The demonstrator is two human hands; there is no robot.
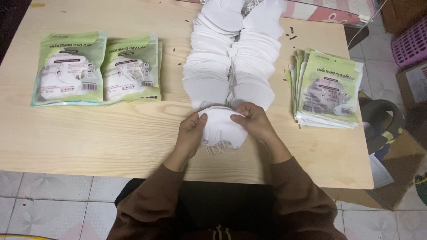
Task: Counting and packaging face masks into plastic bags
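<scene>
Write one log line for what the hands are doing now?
left hand: holds white masks | right hand: holds same | behind: mask rows

pale wood table point(111, 142) over grey tiled floor point(49, 200); pink basket point(411, 42) & cardboard box point(411, 84) at right; soft even light

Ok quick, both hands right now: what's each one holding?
Left hand: closed on the left edge of the small stack of white masks.
Right hand: closed on the right edge of the same stack.

A home packing spot: a wooden table point(111, 133) on tiled floor point(53, 195), with a patterned bed edge point(329, 13) behind.
</scene>
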